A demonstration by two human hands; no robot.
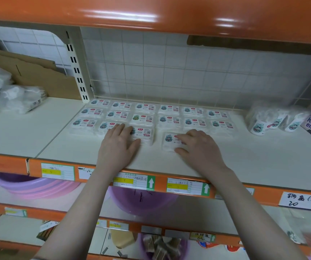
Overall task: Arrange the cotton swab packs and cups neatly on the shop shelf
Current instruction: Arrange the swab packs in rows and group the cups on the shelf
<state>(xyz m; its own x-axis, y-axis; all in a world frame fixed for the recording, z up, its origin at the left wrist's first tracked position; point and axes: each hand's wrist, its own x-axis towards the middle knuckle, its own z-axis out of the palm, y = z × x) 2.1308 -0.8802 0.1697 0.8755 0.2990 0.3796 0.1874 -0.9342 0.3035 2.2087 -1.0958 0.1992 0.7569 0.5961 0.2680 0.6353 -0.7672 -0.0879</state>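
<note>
Both hands down on the shelf point(226, 166) now. My left hand point(120, 145) lies flat, fingers straight, over the front pack in the third column point(145, 135), pressing more than gripping. My right hand point(198, 147) has its fingers spread on top of the loose pack point(170, 142) with the thumb tucked against its front edge, so it's a light pinch-and-slide hold, nothing tight.

The grid of swab packs point(156, 115) sits against the wire back panel point(188, 72), six columns across, and this loose one sits in front of the fourth column, a little askew. The cups point(275, 121), wrapped in clear film, lie bunched well off to the right, not yet tidied.

Here's my worry: push this pack in crooked and it shoves the row behind out of line (those slippery wrappers will slide on each other, I'd guess). Press too hard with the left and that stack skews sideways into its neighbour. And the cups look ready to roll if I nudge them while reaching over.
</note>
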